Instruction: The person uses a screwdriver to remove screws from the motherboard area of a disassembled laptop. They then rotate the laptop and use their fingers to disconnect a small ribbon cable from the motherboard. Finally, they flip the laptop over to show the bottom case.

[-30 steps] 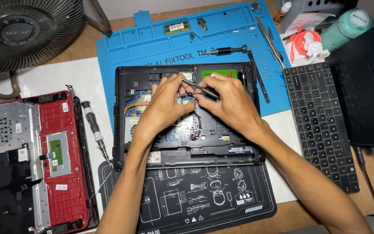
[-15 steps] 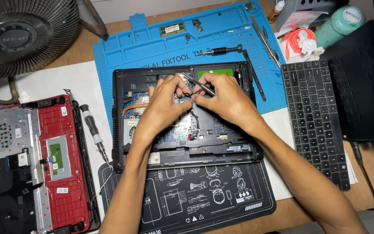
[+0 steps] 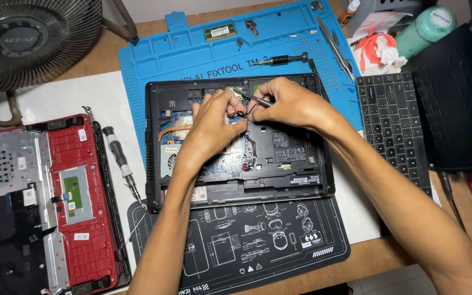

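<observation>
Both hands stay on opened laptop (image 3: 279,158), right hand (image 3: 290,102) gripping tweezers (image 3: 252,96).

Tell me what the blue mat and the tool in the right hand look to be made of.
Blue mat: probably silicone or rubber, matte, with moulded ridges and trays. Tool in the right hand: thin and shiny, apparently metal, perhaps tweezers.

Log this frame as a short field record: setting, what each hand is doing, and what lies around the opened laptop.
Setting: wooden desk with blue repair mat and black mat
Work piece: opened laptop base, circuit board exposed
Left hand: fingers pinching thin wires on the board
Right hand: holding tweezers at the same spot
Left of laptop: screwdriver, red cover
Right of laptop: loose keyboard
Far left: fan
</observation>
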